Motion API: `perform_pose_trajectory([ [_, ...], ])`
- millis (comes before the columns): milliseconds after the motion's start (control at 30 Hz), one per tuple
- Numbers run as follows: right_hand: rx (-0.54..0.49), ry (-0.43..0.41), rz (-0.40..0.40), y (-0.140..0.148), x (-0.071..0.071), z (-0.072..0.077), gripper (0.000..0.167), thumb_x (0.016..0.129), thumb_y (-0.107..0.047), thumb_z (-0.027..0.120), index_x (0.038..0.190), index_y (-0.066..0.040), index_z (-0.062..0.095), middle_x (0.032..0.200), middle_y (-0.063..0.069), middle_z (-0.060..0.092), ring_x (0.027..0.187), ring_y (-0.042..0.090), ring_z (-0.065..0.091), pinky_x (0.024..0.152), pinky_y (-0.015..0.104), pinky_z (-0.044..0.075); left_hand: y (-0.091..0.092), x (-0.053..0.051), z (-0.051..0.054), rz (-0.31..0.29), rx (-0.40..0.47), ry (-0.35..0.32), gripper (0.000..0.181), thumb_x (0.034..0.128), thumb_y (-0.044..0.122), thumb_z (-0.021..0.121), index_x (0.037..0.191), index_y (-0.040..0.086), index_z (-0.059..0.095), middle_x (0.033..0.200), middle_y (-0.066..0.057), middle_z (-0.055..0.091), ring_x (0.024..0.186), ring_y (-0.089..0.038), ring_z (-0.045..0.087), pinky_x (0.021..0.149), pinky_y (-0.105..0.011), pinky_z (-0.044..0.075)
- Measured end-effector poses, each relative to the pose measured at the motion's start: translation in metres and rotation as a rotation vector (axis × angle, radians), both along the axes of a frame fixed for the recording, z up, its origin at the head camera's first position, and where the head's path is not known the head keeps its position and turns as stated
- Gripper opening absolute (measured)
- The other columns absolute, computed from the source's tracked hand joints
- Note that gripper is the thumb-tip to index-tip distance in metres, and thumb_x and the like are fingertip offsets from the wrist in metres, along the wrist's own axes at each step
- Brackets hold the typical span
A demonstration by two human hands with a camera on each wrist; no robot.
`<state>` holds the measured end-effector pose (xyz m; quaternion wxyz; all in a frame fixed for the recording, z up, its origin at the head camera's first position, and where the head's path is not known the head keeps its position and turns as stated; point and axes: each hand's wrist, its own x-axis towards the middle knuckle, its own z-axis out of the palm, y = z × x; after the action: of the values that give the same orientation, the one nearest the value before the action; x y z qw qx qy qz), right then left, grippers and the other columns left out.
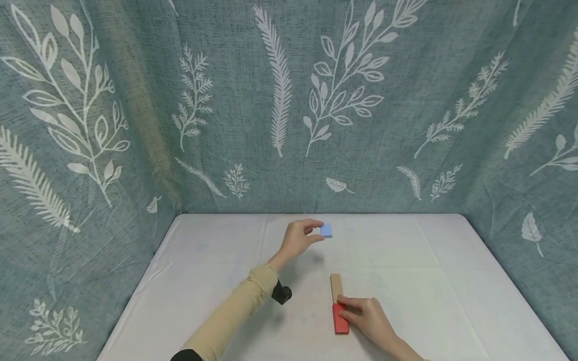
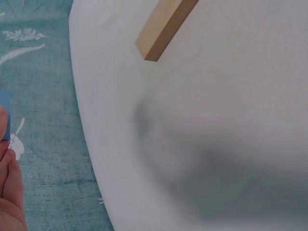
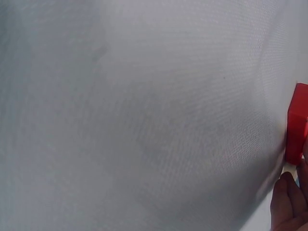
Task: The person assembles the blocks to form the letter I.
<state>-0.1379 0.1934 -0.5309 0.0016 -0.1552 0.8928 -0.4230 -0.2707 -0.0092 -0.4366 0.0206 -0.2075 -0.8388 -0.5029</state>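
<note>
My left hand point(image 1: 298, 237) pinches a small light blue block point(image 1: 326, 231) between thumb and fingers, held up over the far part of the table. At the left edge of the left wrist view, only part of that block point(image 2: 5, 115) shows beside the fingers. Nearer to me, my right hand point(image 1: 372, 321) grips a red block point(image 1: 340, 325) with thumb and forefinger. A plain wooden block point(image 1: 336, 287) lies lengthwise at the red block's far end. The right wrist view catches the red block point(image 3: 297, 122) and some fingertips point(image 3: 281, 190) at its right edge.
A white cloth point(image 1: 429, 281) covers the table. Behind it and along both sides hangs a green-blue curtain point(image 1: 235, 100) with white leaf prints. A black device point(image 1: 282, 293) sits at my left wrist.
</note>
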Motion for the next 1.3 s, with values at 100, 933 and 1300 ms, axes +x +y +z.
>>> perform_pose_trajectory([
  [100, 0.002, 0.0, -0.008, 0.0, 0.001, -0.001, 0.033, 0.08, -0.02, 0.074, 0.109, -0.005, 0.071, 0.111, 0.005, 0.071, 0.106, 0.024, 0.066, 0.084, 0.03, 0.059, 0.004, 0.002, -0.004, -0.013, 0.006, -0.003, 0.03, 0.0813, 0.007, 0.072, 0.111, 0.002, 0.069, 0.112, -0.015, 0.069, 0.109, -0.029, 0.064, 0.097, -0.033, 0.053],
  [933, 0.003, -0.045, 0.004, 0.001, -0.001, 0.0, 0.033, 0.081, -0.015, 0.074, 0.111, -0.004, 0.07, 0.113, 0.007, 0.07, 0.108, 0.023, 0.065, 0.085, 0.03, 0.059, 0.023, 0.003, -0.031, 0.032, -0.026, -0.009, 0.029, 0.0811, 0.008, 0.073, 0.109, 0.002, 0.07, 0.113, -0.013, 0.069, 0.109, -0.026, 0.064, 0.095, -0.031, 0.054],
  [1300, 0.007, 0.008, -0.004, 0.0, -0.001, -0.002, 0.033, 0.081, -0.021, 0.074, 0.109, -0.003, 0.071, 0.11, 0.006, 0.071, 0.106, 0.025, 0.066, 0.084, 0.034, 0.059, 0.027, 0.007, -0.042, 0.042, -0.018, -0.021, 0.027, 0.0804, 0.006, 0.073, 0.107, 0.001, 0.07, 0.111, -0.015, 0.07, 0.108, -0.028, 0.065, 0.093, -0.033, 0.055],
])
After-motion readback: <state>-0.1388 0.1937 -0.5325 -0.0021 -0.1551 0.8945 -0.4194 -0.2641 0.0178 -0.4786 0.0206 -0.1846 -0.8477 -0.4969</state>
